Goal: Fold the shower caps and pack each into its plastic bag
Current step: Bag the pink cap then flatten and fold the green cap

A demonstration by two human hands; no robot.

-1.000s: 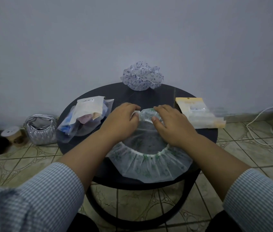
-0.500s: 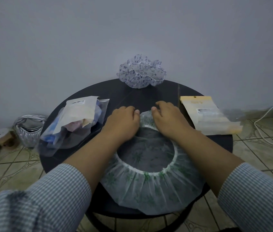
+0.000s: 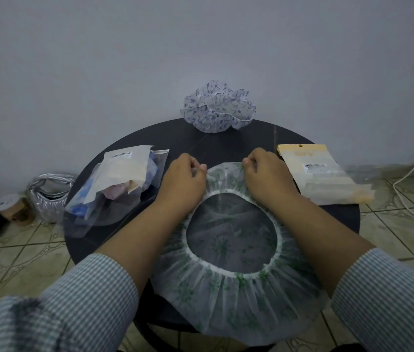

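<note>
Green cap (image 3: 228, 288) flat on table (image 3: 226, 146), spreading toward 6 o'clock. Left hand (image 3: 183, 181) and right hand (image 3: 268, 176) each pinch its 12 o'clock edge, level; likely fold runs toward 6.

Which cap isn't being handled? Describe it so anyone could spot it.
On the round dark table, look at the far edge by the wall. The crumpled shower cap sits there alone, bunched up with a purple print, unlike the flat green-printed cap under the hands.
</note>
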